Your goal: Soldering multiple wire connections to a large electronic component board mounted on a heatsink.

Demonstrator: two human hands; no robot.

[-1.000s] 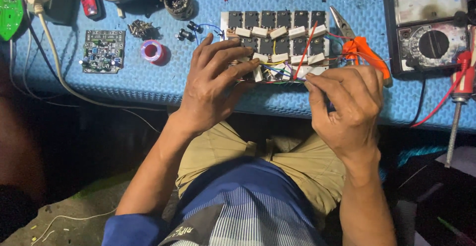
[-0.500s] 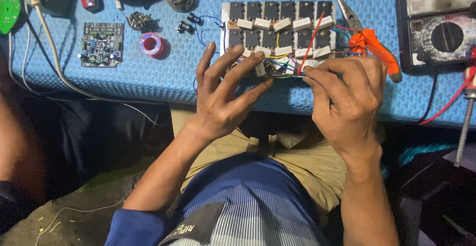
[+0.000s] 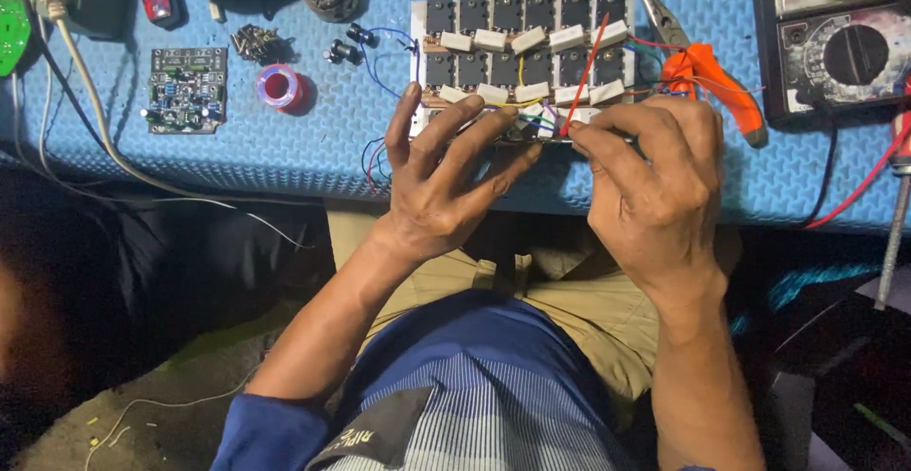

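Note:
A large circuit board (image 3: 522, 30) with rows of black transistors and white block resistors lies on the blue foam mat (image 3: 313, 144). My left hand (image 3: 446, 172) rests with spread fingers on the board's near edge, touching coloured wires (image 3: 541, 120) there. My right hand (image 3: 655, 182) is at the same edge, its fingertips pinched around a thin red wire (image 3: 584, 73) that runs up across the board. What else the fingers hold is hidden.
Orange-handled pliers (image 3: 707, 77) lie right of the board, next to a multimeter (image 3: 840, 44). A small green board (image 3: 185, 87), a pink solder spool (image 3: 280, 87), loose capacitors (image 3: 346, 44) and a white cable (image 3: 95, 120) sit at left. A soldering iron (image 3: 897, 205) hangs at right.
The view has dropped slightly, so the board sits higher in frame. My left fingers have spread wider over the near edge; my right hand has stayed at the red wire.

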